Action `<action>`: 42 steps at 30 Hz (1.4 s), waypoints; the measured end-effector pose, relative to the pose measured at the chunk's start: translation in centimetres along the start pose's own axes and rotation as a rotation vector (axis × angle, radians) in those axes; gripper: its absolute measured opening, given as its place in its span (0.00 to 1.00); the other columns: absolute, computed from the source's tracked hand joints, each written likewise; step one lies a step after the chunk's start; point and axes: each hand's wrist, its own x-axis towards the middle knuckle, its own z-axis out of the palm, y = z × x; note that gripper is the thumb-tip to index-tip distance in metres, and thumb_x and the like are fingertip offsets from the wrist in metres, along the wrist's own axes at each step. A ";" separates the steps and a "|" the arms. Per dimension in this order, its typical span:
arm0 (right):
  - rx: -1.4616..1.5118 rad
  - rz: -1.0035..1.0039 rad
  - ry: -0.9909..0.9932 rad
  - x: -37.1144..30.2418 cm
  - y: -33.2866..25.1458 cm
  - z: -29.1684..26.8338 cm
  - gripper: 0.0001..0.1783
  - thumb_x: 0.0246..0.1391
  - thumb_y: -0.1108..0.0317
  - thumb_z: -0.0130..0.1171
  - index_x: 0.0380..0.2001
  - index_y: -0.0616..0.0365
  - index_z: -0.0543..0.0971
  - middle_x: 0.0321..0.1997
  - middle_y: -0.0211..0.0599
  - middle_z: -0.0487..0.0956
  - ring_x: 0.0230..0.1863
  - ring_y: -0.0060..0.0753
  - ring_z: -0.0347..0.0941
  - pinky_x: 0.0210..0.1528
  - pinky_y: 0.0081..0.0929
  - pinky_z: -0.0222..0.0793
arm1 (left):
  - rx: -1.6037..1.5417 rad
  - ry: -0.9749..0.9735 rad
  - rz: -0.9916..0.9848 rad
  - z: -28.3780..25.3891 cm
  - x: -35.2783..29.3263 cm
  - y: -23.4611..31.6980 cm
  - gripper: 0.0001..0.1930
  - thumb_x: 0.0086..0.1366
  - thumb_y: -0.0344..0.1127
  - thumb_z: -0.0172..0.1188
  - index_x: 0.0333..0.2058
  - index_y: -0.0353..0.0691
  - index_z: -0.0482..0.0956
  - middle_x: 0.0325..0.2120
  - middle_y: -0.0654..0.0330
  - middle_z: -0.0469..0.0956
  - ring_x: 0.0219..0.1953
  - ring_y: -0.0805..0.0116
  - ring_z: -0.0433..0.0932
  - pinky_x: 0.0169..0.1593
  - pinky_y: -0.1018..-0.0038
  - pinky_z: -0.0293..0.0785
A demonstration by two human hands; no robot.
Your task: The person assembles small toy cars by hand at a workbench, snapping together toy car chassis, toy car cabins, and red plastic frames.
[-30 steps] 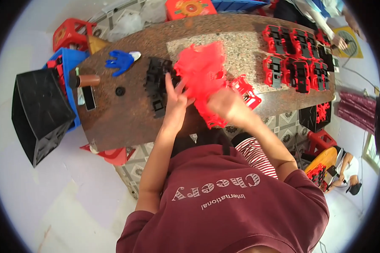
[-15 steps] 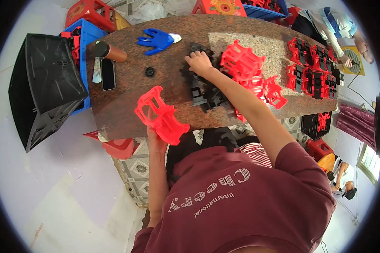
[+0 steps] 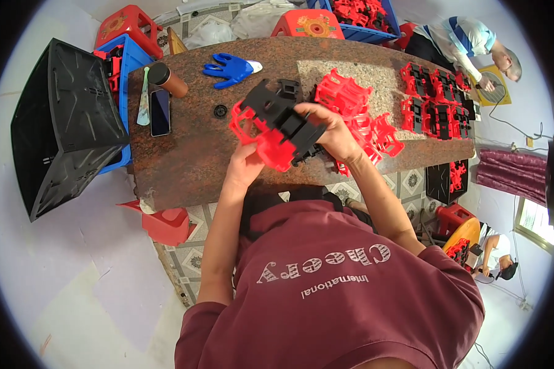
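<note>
Head view. Left hand (image 3: 245,167), centre of frame: thumb and fingers closed on a red shell (image 3: 276,151), held tilted above the table (image 3: 184,172). Right hand (image 3: 335,132), just right of centre: fingers clamped on a black part (image 3: 269,106), which overlaps the shell (whether it is fully seated, one cannot tell). The hands are apart from each other, joined only by these two pieces at the centre.

Right of centre: a heap of red shells (image 3: 343,93), near the right hand. Upper right: rows of red-and-black units (image 3: 438,117), set close together; beyond them, a co-worker's hand (image 3: 487,83).

Upper left of centre: one blue glove (image 3: 229,70), white at the cuff; below it, a small black disc (image 3: 220,111). Further left: a brown cup (image 3: 173,83), tilted in view, and a dark-screened phone (image 3: 160,114) just below.
</note>
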 end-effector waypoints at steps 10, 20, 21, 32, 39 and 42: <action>-1.244 -0.735 -0.124 -2.6 -9.5 -1.8 0.20 0.46 0.80 0.60 0.46 0.59 0.80 0.54 0.42 0.75 0.52 0.47 0.71 0.54 0.37 0.70 | 0.310 -0.073 -0.007 7.9 3.3 -3.4 0.43 0.56 0.38 0.66 0.68 0.49 0.53 0.63 0.56 0.64 0.64 0.56 0.64 0.67 0.56 0.59; -1.285 -0.658 -0.238 -4.1 -8.8 -4.8 0.24 0.38 0.83 0.55 0.44 0.62 0.79 0.48 0.40 0.75 0.51 0.45 0.70 0.53 0.36 0.70 | 0.346 0.015 -0.027 9.2 4.9 -6.6 0.44 0.56 0.43 0.70 0.66 0.45 0.54 0.60 0.55 0.66 0.60 0.60 0.69 0.63 0.61 0.67; -1.285 -0.661 -0.236 -4.5 -9.5 -4.8 0.24 0.38 0.83 0.55 0.44 0.62 0.79 0.48 0.40 0.75 0.51 0.45 0.70 0.53 0.36 0.70 | 0.349 0.013 -0.026 9.2 4.8 -6.4 0.44 0.56 0.43 0.70 0.66 0.45 0.54 0.60 0.55 0.66 0.60 0.60 0.69 0.63 0.61 0.67; -1.067 -0.558 0.507 -8.8 -9.7 -2.2 0.16 0.45 0.65 0.73 0.35 0.60 0.78 0.25 0.35 0.73 0.23 0.26 0.73 0.25 0.26 0.70 | 0.294 -0.019 0.097 9.2 4.5 -4.1 0.51 0.49 0.32 0.76 0.67 0.50 0.52 0.59 0.53 0.67 0.60 0.56 0.69 0.60 0.60 0.70; -1.093 -0.557 0.561 -8.0 -7.0 1.0 0.17 0.44 0.64 0.73 0.32 0.60 0.77 0.23 0.35 0.72 0.20 0.30 0.73 0.22 0.28 0.69 | 0.364 -0.046 0.094 11.4 4.0 -4.1 0.51 0.47 0.37 0.78 0.66 0.47 0.53 0.59 0.56 0.66 0.62 0.58 0.66 0.64 0.60 0.64; -1.128 -0.590 0.544 -8.0 -6.9 1.2 0.18 0.44 0.63 0.73 0.31 0.60 0.76 0.24 0.36 0.73 0.20 0.34 0.73 0.21 0.30 0.70 | 0.315 -0.045 0.090 11.0 4.0 -4.0 0.50 0.48 0.30 0.76 0.65 0.46 0.53 0.59 0.55 0.66 0.61 0.56 0.68 0.61 0.58 0.69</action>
